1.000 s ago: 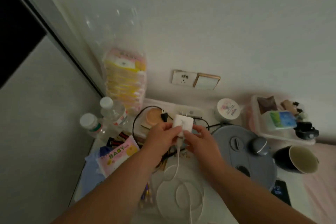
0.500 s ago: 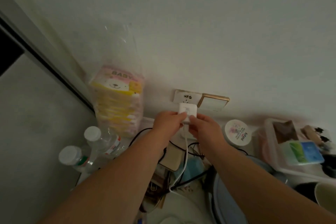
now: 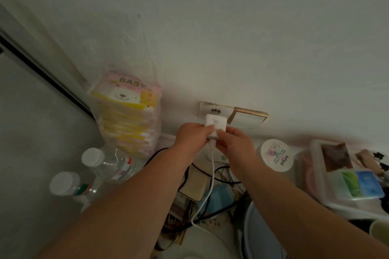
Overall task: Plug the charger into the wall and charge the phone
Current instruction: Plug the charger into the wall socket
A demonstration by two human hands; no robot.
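A white square charger (image 3: 215, 124) is held right at the white wall socket (image 3: 207, 108), its prongs at the socket holes just above it. My left hand (image 3: 192, 136) pinches the charger's left side. My right hand (image 3: 233, 144) grips its lower right side. A white cable (image 3: 211, 176) hangs from the charger's underside down to the cluttered table. No phone is visible.
A gold-framed wall switch (image 3: 248, 120) sits right of the socket. A pack of baby tissues (image 3: 128, 111) leans against the wall at left, with two clear bottles (image 3: 105, 164) below. A round white tub (image 3: 275, 154), a tray of items (image 3: 345, 174) and tangled black cables (image 3: 221, 176) fill the table.
Both hands lifted the charger from above the table up to the wall socket. Over the last half second they stayed there, and the view drew closer.
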